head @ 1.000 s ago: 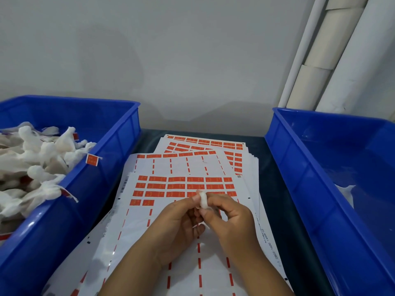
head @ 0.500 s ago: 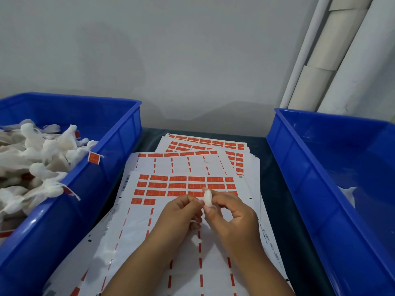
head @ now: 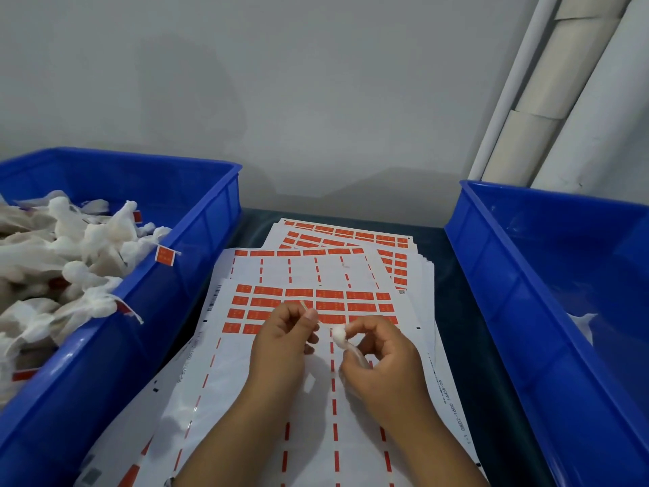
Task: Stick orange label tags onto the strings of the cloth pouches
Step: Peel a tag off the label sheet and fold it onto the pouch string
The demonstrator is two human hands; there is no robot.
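**Pouch up, string stretched**

Small white cloth pouch held above the label sheet, its thin string running up-left, apparently taut. Orange label tags sit in rows on the sheet's far half.

Two bright blue bins stand at the left and right edges of a dark teal table. White label sheets carry rows of orange tags and orange dashed lines. White cloth pouches fill the left bin; the wall is pale grey.
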